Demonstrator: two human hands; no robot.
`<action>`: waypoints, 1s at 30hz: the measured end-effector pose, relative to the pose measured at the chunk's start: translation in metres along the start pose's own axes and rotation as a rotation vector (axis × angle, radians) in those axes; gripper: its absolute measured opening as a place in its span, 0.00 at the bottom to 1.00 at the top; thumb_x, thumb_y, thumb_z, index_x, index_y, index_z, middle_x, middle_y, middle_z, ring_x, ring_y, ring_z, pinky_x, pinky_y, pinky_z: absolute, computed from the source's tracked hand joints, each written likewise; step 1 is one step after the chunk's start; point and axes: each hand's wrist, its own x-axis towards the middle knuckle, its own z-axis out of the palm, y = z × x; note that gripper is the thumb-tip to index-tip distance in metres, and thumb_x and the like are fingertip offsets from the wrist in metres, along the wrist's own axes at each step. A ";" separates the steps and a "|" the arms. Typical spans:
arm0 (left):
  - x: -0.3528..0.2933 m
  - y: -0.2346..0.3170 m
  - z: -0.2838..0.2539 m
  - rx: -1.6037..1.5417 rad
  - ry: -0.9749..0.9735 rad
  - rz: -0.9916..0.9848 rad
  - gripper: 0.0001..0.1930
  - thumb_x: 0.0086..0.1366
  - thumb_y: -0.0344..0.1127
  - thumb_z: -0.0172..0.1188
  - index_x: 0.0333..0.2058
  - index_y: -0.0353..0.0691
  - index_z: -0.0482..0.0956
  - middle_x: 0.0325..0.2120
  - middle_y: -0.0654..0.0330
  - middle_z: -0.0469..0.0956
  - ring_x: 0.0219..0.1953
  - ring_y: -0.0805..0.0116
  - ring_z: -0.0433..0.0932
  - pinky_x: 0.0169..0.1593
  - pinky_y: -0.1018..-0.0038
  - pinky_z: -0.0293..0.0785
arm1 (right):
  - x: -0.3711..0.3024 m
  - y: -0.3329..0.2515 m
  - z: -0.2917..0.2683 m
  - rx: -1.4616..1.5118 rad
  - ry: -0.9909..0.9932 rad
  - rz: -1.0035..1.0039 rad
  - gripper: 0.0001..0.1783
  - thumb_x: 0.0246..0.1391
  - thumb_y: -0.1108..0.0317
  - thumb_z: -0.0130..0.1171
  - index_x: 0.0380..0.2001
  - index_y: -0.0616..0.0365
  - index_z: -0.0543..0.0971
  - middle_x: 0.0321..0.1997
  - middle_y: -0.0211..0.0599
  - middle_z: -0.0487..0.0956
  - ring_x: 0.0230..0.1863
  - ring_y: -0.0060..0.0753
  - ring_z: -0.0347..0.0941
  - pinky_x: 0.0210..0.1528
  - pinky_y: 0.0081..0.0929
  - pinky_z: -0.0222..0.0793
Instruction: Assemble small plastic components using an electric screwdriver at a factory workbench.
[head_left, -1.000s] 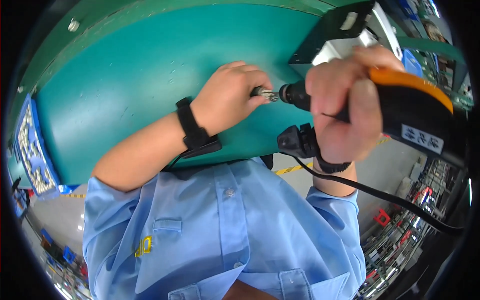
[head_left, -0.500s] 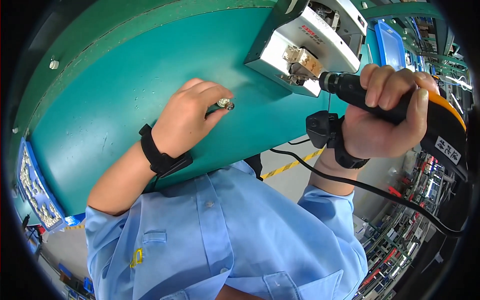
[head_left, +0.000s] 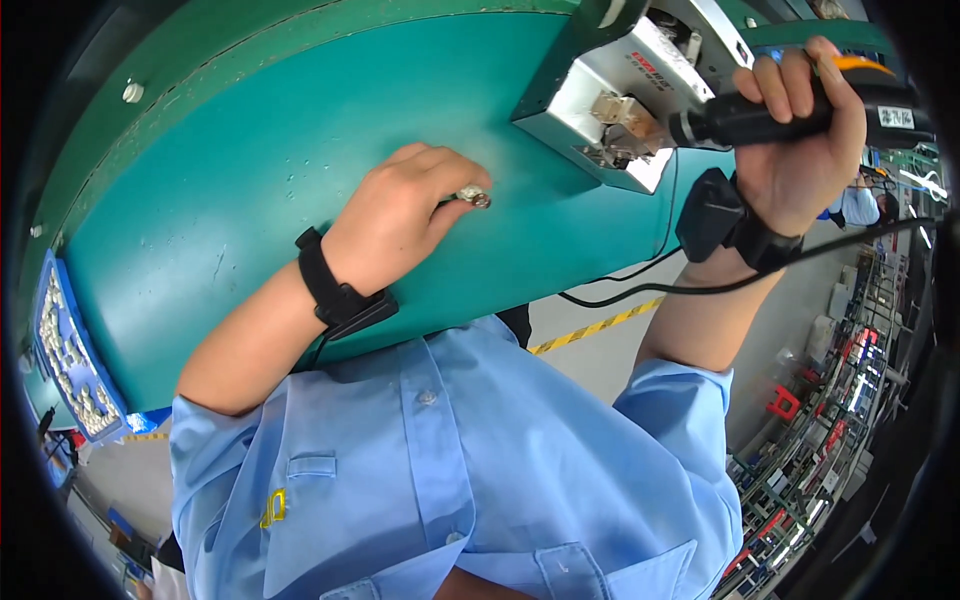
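Note:
My left hand (head_left: 392, 210) is closed above the green bench mat, thumb and fingers pinching a small part (head_left: 473, 196) that looks white with a metal end. My fingers cover most of it. On the right, my right hand (head_left: 800, 140) wraps round a black electric screwdriver (head_left: 765, 115) with an orange stripe, held nearly level. Its nose points left into the front of a silver box-shaped screw feeder (head_left: 590, 110), by the small metal block there. Whether the bit touches a screw is too small to tell.
A blue tray (head_left: 97, 362) of small white parts sits at the bench's left end. Black cables (head_left: 640, 293) run from the bench's front edge past my right forearm. The green bench mat (head_left: 230, 170) lies under my left hand. Yellow-black tape (head_left: 600, 327) marks the floor.
My right hand and the screwdriver have risen and tilted closer to level, its nose still at the screw feeder. The view has shifted slightly; my left hand keeps its pinch on the small part.

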 end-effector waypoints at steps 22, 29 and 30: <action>-0.001 -0.007 0.006 -0.144 0.040 -0.092 0.15 0.52 0.26 0.66 0.37 0.42 0.71 0.27 0.59 0.77 0.33 0.57 0.77 0.37 0.62 0.72 | -0.047 0.060 0.091 -0.239 -0.032 -0.049 0.12 0.59 0.65 0.43 0.42 0.59 0.68 0.16 0.27 0.62 0.16 0.23 0.57 0.26 0.27 0.56; 0.002 -0.010 0.001 -0.192 0.027 -0.096 0.16 0.53 0.25 0.65 0.37 0.42 0.68 0.27 0.58 0.76 0.34 0.53 0.76 0.37 0.60 0.71 | -0.045 0.067 0.099 -0.262 -0.143 -0.064 0.10 0.59 0.65 0.44 0.41 0.58 0.66 0.16 0.28 0.64 0.16 0.24 0.58 0.24 0.27 0.56; 0.003 -0.011 0.000 -0.189 0.031 -0.097 0.16 0.53 0.25 0.65 0.37 0.42 0.68 0.27 0.58 0.76 0.34 0.53 0.76 0.37 0.60 0.71 | -0.044 0.067 0.100 -0.282 -0.154 -0.067 0.10 0.59 0.65 0.45 0.40 0.58 0.66 0.16 0.29 0.64 0.16 0.24 0.58 0.24 0.27 0.56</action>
